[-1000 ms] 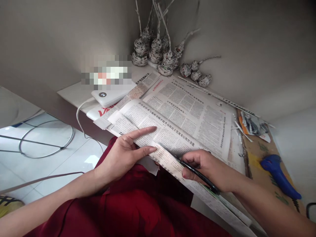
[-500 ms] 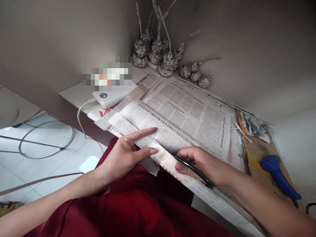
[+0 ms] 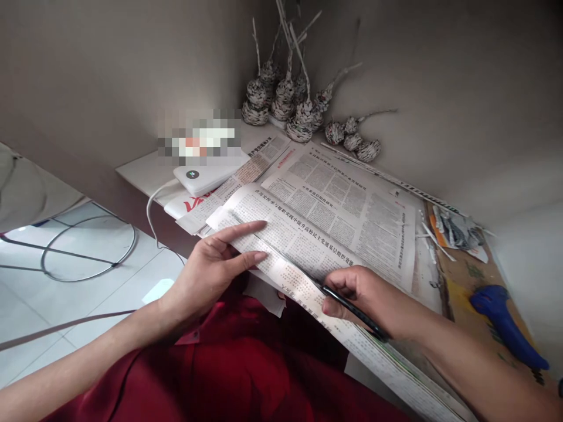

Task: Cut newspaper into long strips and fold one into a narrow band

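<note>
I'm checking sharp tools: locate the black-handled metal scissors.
The scissors are mostly right of centre in the head view, in the bare right hand, blades at the printed grey newspaper.

Through the head camera I identify the support as a pale table. Overlapping newspapers cover its middle. At the left end I locate a white box, partly over a red-printed packet. Along the rear, woven paper gourds stand clustered; two smaller gourds lie on their sides. A brown cardboard sheet occupies the right end, just beside the newspapers.
</note>
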The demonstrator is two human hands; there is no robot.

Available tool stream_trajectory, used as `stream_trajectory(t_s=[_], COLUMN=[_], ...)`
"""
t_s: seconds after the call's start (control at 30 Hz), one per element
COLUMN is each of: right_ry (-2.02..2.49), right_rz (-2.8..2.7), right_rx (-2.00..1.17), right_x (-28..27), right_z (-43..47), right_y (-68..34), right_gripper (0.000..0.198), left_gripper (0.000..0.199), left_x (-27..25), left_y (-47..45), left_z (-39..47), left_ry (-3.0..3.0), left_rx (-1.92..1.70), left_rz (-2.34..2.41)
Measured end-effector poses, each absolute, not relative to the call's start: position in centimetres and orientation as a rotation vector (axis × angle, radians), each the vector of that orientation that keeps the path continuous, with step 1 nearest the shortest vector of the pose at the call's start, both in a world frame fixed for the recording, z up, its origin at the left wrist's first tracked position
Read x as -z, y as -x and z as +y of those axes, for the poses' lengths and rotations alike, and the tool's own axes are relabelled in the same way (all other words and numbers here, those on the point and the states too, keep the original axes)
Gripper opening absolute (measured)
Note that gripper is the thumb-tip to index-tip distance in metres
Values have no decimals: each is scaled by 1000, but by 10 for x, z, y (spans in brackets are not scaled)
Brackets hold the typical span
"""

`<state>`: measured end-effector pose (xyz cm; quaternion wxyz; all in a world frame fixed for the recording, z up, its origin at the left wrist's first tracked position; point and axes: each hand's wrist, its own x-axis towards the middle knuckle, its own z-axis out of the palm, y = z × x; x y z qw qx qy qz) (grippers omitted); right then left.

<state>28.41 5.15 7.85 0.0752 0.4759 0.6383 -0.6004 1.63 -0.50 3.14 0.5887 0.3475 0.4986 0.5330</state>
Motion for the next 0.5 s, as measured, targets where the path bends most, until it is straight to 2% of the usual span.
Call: stream_trajectory(t_s=[0.17, 0.5], right_ry=[-1384, -1367], right_rz=[1917, 1918], right_rx=[1827, 1813], right_x=[-84, -87], right_z=[53, 58], right_y=[-274, -265], right_gripper=[49, 52], left_gripper=[66, 61], left_x=[-32, -31], left_y=[-8, -8], left_z=[-5, -5], left_ry=[-837, -847], left_rx=[-1131, -1130], left_rz=[1192, 1147])
